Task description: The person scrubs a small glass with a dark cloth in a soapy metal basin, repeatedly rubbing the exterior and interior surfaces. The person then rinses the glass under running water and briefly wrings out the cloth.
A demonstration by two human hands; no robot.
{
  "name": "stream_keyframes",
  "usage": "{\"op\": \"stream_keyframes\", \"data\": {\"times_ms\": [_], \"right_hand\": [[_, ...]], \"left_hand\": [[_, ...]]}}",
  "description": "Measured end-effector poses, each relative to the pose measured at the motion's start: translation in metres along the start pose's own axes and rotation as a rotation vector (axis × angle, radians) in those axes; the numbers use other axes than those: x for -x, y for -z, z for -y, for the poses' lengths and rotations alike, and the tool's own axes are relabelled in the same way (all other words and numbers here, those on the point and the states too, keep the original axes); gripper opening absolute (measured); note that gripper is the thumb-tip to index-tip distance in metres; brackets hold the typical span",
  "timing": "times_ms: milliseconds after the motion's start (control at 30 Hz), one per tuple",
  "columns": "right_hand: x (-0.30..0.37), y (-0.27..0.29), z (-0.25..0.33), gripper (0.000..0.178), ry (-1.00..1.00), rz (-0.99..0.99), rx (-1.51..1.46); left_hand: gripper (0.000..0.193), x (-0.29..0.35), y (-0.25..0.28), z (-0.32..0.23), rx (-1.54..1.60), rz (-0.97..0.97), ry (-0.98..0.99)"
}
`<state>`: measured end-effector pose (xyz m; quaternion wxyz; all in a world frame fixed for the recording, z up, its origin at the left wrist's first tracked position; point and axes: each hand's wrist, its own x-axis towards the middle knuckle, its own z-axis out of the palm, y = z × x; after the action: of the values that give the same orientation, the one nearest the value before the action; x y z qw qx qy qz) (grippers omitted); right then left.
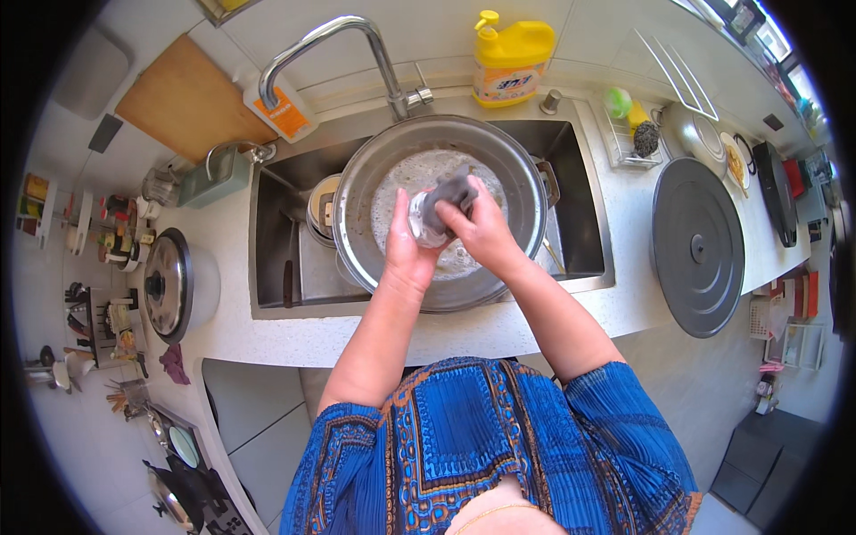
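Both my hands are over a large round metal basin point(355, 236) set in the sink, with whitish, sudsy water point(392, 183) in it. My left hand point(408, 245) is closed around a small clear item point(424, 230), which looks like a glass or a cup; its shape is mostly hidden. In my right hand point(484, 230) a dark grey cloth point(456, 191) is pressed against that clear item, thumb on top.
Under the basin, the dark sink point(588, 223) holds stacked dishes point(321, 209) at its left. A chrome faucet point(385, 67) arches behind. Yellow pump bottle point(513, 67) stands at the back; a grey round lid point(698, 248) lies right, a lidded pot point(183, 283) left.
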<state>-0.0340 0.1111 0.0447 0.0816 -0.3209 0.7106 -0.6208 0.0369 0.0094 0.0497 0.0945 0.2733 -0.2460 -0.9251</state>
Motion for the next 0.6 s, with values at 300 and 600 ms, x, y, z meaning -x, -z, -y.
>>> {"op": "stream_keyframes", "data": {"times_ms": [300, 600], "right_hand": [[0.003, 0.01, 0.003, 0.05, 0.16, -0.086, 0.454], [-0.003, 0.03, -0.019, 0.029, -0.388, -0.076, -0.5]], "left_hand": [[0.048, -0.01, -0.007, 0.024, -0.108, -0.022, 0.049], [0.047, -0.022, 0.004, 0.011, -0.005, 0.276, 0.202]]}}
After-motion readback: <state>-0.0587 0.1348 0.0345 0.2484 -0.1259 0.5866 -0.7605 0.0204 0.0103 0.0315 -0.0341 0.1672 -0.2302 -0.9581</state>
